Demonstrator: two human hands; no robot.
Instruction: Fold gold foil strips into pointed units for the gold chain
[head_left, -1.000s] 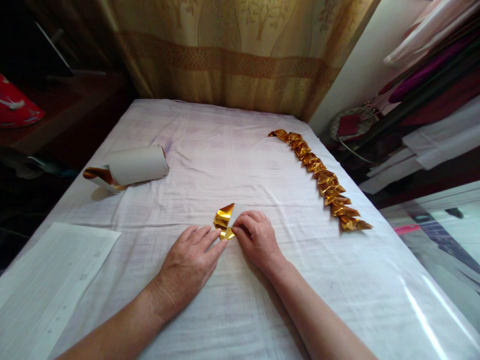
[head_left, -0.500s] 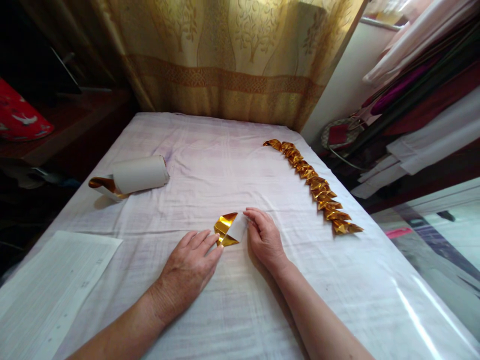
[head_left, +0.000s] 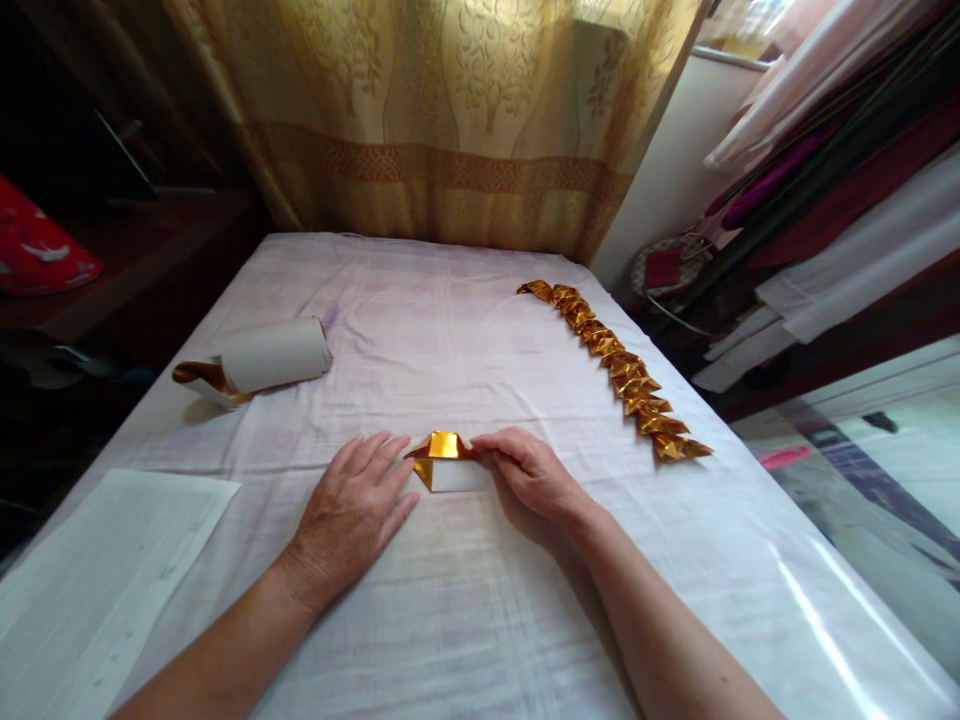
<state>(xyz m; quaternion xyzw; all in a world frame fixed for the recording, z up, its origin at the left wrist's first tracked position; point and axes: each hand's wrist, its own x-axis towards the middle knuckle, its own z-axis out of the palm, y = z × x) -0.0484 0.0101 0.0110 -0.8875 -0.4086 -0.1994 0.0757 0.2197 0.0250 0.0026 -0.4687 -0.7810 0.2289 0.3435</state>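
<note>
A small piece of gold foil paper (head_left: 442,458), gold on one side and white on the other, lies partly folded on the white cloth (head_left: 465,330). My right hand (head_left: 529,475) pinches its right edge with closed fingers. My left hand (head_left: 349,510) rests flat on the cloth just left of the paper, fingers stretched out, fingertips close to it.
A row of several folded gold pieces (head_left: 619,370) runs diagonally at the right. A white paper roll (head_left: 274,355) with a gold end lies at the left. A white printed sheet (head_left: 97,580) covers the near left corner. A curtain (head_left: 450,120) hangs behind; clutter fills the right side.
The gold flap that stood up has been folded down, so the paper now lies lower and wider. My right hand shifted to its right edge; my left hand slid slightly left.
</note>
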